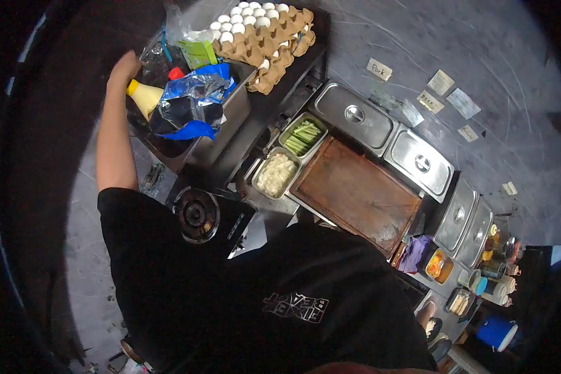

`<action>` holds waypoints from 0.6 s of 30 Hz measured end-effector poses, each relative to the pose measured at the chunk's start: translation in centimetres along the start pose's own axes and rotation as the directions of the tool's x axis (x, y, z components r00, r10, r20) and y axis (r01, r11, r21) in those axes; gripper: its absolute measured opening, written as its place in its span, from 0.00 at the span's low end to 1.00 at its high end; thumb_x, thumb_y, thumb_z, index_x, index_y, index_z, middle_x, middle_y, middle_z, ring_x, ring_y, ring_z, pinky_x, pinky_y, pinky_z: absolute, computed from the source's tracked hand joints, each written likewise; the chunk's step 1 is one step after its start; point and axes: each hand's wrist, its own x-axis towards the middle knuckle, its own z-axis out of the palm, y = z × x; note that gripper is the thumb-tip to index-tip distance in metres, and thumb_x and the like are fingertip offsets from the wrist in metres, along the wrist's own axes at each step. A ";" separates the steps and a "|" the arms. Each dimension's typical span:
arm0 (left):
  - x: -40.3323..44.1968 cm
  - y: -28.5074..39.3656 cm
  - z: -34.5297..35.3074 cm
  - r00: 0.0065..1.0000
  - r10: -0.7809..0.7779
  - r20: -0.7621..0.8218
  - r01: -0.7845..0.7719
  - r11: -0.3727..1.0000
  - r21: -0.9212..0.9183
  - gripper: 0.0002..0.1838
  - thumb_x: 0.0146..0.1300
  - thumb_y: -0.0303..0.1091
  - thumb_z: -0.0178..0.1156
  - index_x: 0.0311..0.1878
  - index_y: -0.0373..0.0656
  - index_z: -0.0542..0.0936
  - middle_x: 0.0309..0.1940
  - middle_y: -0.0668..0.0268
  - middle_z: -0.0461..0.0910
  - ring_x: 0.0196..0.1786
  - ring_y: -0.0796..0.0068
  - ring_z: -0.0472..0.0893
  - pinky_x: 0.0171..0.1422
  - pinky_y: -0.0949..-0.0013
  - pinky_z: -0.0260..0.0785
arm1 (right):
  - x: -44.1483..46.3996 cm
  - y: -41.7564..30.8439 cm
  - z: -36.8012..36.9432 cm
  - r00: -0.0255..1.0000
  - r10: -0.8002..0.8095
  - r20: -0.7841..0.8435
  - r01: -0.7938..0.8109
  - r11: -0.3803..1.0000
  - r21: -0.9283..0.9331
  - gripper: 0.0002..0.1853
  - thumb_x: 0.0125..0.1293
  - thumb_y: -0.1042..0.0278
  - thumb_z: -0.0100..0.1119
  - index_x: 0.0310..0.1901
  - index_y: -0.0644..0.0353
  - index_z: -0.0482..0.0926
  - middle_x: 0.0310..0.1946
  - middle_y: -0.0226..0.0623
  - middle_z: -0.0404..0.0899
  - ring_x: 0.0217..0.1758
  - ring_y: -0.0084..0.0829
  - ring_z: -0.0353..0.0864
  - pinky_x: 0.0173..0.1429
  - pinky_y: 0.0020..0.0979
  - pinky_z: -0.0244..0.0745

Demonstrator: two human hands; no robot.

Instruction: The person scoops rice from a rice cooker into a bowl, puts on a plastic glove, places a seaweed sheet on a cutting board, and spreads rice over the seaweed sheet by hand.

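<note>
At the upper left my left hand (126,67) reaches to the far side of a deep metal container (221,115). Its fingers look bent together, with clear plastic (153,53) right at the fingertips; what they grip is too dark to make out. Just below the hand lies a squeeze bottle (145,98) with pale yellow contents and a yellow cap. Beside it in the container are a blue and clear plastic package (196,103), a red cap (176,73) and a green packet (197,54). My right hand (425,311) seems to show only as a sliver past my black shirt, its fingers hidden.
Stacked egg trays (280,47) stand behind the container. A gas burner (196,215) is nearer me. A brown cutting board (358,190) lies beside pans of cucumber sticks (303,137) and a creamy white food (275,174). Lidded steel pans (355,115) line the far side.
</note>
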 end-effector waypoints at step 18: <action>8.4 -3.3 6.6 0.931 0.363 0.051 -0.270 0.772 -0.575 0.28 0.71 0.44 0.48 0.66 0.34 0.66 0.63 0.50 0.71 0.61 0.62 0.74 0.63 0.61 0.66 | -2.3 -3.5 -1.2 0.992 0.090 -0.088 -0.096 0.993 -0.069 0.28 0.59 0.47 0.47 0.49 0.61 0.82 0.53 0.51 0.78 0.61 0.42 0.76 0.63 0.39 0.69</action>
